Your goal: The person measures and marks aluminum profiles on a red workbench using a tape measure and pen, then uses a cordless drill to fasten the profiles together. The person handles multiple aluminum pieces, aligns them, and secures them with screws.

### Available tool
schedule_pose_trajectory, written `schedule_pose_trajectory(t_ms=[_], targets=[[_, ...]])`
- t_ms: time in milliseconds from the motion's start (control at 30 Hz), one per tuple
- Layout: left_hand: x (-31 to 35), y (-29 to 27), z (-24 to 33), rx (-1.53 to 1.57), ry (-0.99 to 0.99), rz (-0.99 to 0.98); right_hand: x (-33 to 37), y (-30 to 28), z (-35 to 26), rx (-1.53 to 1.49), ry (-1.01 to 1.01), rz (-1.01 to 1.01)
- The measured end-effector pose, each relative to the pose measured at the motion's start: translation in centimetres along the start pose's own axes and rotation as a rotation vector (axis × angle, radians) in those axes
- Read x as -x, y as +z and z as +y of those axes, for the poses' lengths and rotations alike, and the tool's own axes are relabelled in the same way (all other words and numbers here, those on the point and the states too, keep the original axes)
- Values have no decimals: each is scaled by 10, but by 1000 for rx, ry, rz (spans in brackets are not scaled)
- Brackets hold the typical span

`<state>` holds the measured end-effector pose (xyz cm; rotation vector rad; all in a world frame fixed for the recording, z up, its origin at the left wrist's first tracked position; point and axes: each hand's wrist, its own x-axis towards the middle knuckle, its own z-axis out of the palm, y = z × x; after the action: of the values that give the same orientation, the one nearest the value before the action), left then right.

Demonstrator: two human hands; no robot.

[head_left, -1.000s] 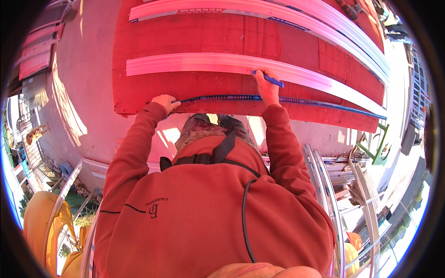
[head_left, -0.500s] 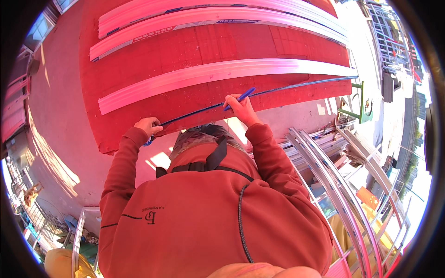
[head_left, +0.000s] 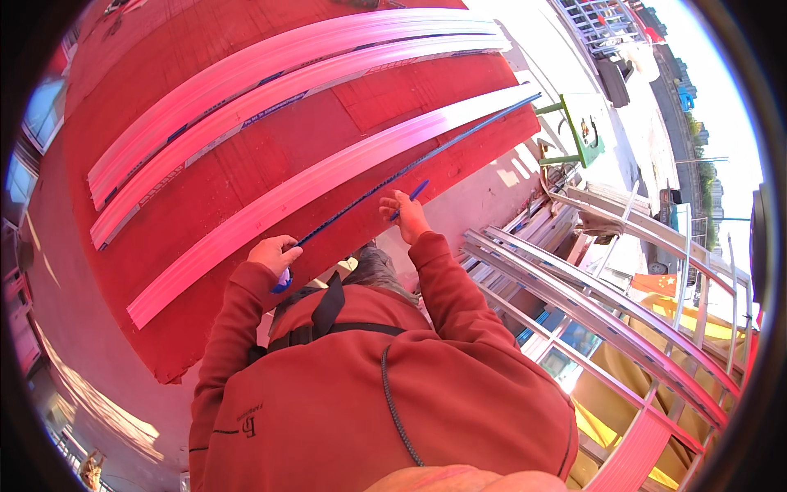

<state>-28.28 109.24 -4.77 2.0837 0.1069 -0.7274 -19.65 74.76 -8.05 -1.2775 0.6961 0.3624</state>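
Note:
My left hand (head_left: 274,255) is closed around a blue-and-white tape measure (head_left: 283,282), mostly hidden under the palm. From it the dark blue tape blade (head_left: 410,166) runs out along the near side of a long pale profile (head_left: 328,176) on the red table (head_left: 344,107). At the far right the blade's end meets the profile's end. My right hand (head_left: 403,215), at the table's near edge, pinches a blue pen (head_left: 420,189) that points up and to the right. That hand is a little apart from the blade.
Further back on the table lie more long profiles (head_left: 279,66) with printed film. A green stand (head_left: 584,131) is off the table's right end. Long metal frames and bars (head_left: 574,287) fill the right side, close to my right elbow.
My view has turned to the right, so the table appears slanted. My right hand has drawn back from the blade toward me, pen still held. My left hand keeps the tape measure.

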Motion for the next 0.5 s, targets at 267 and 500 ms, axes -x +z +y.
schedule_pose_trajectory(t_ms=[267,500], targets=[[-30,16,61,-10,-79,30,-104,-61,-85,-189,-192,-48],[-26,24,91,-51,-152,122,-131,-87,-123,-87,-249,65]])
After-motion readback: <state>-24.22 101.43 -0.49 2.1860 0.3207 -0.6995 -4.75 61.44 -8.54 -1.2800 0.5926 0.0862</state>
